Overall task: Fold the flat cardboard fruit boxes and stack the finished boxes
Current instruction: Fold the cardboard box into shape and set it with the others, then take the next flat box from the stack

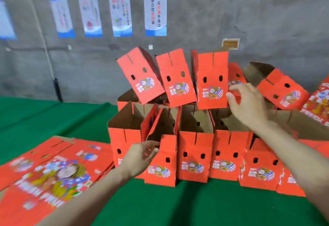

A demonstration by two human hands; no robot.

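Observation:
Several folded red fruit boxes (195, 156) stand in a row on the green table (178, 206), tops open. A second tier of red boxes (212, 81) leans on top of them, tilted. A pile of flat red box blanks (49, 168) lies at the lower left. My left hand (140, 154) is in front of the row's second box, fingers loosely spread at its upper edge, holding nothing that I can see. My right hand (247, 101) is raised beside the third upper box, fingers spread and apart from it.
A grey wall (267, 21) with several blue and white posters (155, 8) stands behind the table. More red boxes (283, 90) lie tipped at the right. A dark pole (57, 88) stands by the wall at the left.

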